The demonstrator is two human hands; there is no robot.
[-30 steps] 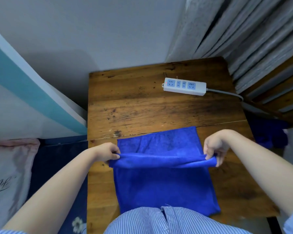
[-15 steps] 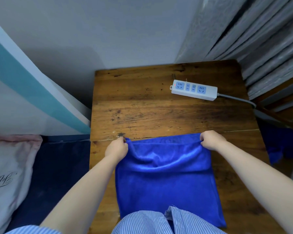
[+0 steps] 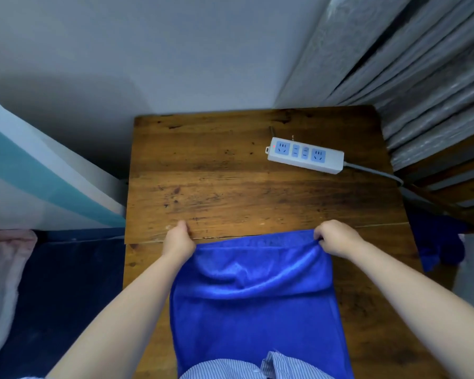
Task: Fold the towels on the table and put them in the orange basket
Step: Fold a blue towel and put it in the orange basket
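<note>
Wooden table [image 3: 230, 170] planks run dark and scuffed from a grey wall down toward the camera, with pleated grey curtains [image 3: 411, 77] at the right.

Fingers of the left hand [image 3: 179, 242] are curled under, pinching the far left corner of the blue towel [image 3: 255, 310]; the fingertips themselves are hidden beneath the knuckles. Fingers of the right hand [image 3: 335, 237] are likewise curled down and grip the far right corner, the cloth bunching under them. Both hands sit just past the seam between two planks, level with each other, and bare forearms reach back from them to the lower corners of the view.

Between the hands the towel's folded-over layer sags in a soft dip, its edge lying close to a second edge under it along the far side. Below that the towel lies flat on the near part of the table, and its near end passes under a striped shirt [image 3: 246, 369] at the bottom edge.

Farther back on the table, well apart from the towel, lies a white power strip [image 3: 305, 159] with blue sockets; its grey cord leaves over the right edge. Off the table's right side sits more blue cloth [image 3: 438, 242], low and partly hidden. At the left are a white and teal panel [image 3: 39, 181], a dark blue surface and a bit of pale pink fabric [image 3: 3, 269].
</note>
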